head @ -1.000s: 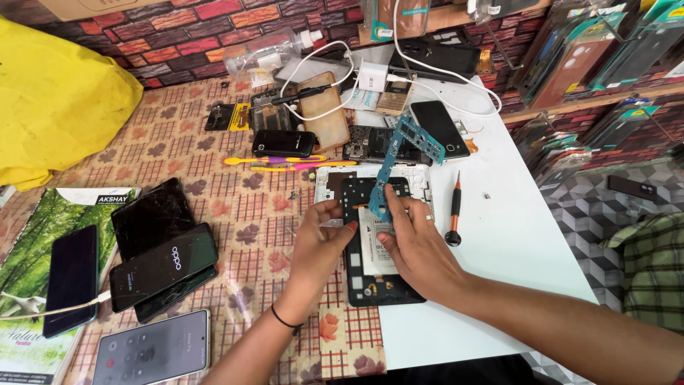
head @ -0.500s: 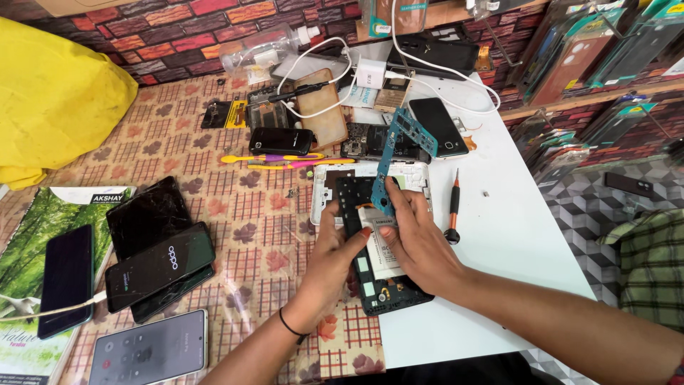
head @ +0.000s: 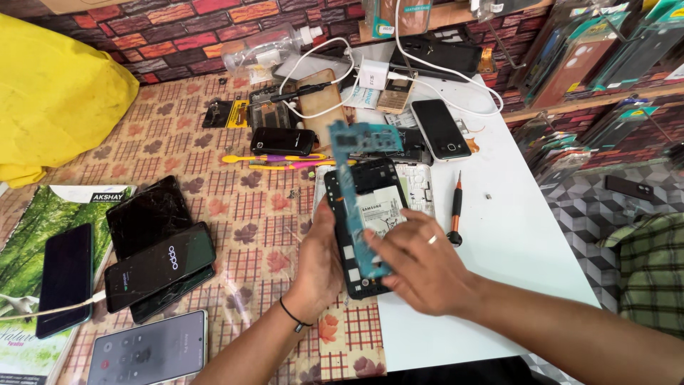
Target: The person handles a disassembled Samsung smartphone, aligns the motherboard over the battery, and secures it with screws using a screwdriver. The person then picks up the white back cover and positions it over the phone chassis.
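At frame centre, the left hand [head: 322, 260] grips the left edge of the opened phone frame [head: 367, 228] lying at the white mat's [head: 513, 235] edge. Right hand [head: 427, 267] pinches the teal circuit board [head: 353, 178], raised over the frame. An orange screwdriver [head: 456, 210] lies just right.

The surface [head: 178, 142] wears a checked cloth with red leaves, and a white sheet [head: 513, 235] covers its right part. Behind it stands a wall [head: 178, 32] painted like red bricks. A wooden shelf [head: 591, 96] runs along the right. The floor [head: 598, 207] has grey cube-pattern tiles. The light is bright.
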